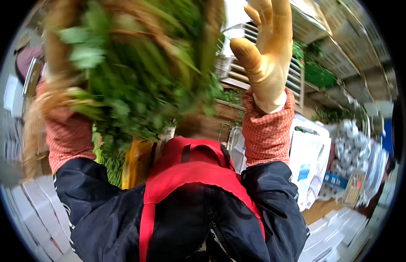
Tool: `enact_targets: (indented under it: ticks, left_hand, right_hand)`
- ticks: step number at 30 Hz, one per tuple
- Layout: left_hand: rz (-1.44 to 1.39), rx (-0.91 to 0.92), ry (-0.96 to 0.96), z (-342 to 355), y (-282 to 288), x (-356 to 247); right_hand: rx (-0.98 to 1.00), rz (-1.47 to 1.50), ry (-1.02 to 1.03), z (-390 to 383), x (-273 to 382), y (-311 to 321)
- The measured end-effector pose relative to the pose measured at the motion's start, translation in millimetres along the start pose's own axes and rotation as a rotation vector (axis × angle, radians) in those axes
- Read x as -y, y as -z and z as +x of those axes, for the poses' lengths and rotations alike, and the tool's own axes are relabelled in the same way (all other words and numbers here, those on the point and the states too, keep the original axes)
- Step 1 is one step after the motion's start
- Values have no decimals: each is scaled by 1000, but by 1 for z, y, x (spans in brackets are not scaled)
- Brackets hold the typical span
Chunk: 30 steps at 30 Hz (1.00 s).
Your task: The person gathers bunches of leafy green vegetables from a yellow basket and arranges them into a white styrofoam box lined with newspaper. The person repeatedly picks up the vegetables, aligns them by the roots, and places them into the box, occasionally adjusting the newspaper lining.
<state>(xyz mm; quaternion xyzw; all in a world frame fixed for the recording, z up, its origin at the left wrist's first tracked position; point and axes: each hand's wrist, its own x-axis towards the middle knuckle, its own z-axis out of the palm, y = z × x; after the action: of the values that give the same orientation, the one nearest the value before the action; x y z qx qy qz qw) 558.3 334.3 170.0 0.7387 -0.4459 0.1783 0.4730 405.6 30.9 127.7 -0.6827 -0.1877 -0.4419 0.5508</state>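
Observation:
A big bunch of leafy greens (142, 74), with long stalks and some yellow-brown dried blades, is lifted high in front of me and smeared by motion. My left hand (62, 48), in a tan glove, is at the bunch's left side and appears to carry it; its fingers are mostly hidden and blurred. My right hand (268, 56), also in a tan rubber glove, is raised to the right of the greens with the fingers stretched and the thumb apart. Nothing is in it. Below the bunch, more greens (113, 168) lie beside a yellow crate (137, 161).
Behind my right hand stands a slatted metal rack (294, 76). Several cartons (338, 52) line the far right, near a green heap (319, 75). A white container (310, 161) and plastic-wrapped goods (351, 144) are on the right. White boxes (34, 209) are stacked at the lower left.

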Motion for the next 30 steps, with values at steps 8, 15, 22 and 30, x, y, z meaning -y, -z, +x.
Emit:
enact_targets:
  ticks: [8,15,22,30]
  left_hand:
    - [-1111,457,536,55,-423,-132]
    - [-1555,585,1005,48,-549,-119]
    - [-1396,661,1137,74,-626,-27]
    - [-469,437,1259,76,-728,179]
  right_hand:
    - [-152,67,-752,-123,17,266]
    - [-215,12,-900,-162,-22,347]
    - [-257,-10,-972,-140,-110,368]
    - [-132,-719,-1266,-192,-274,371]
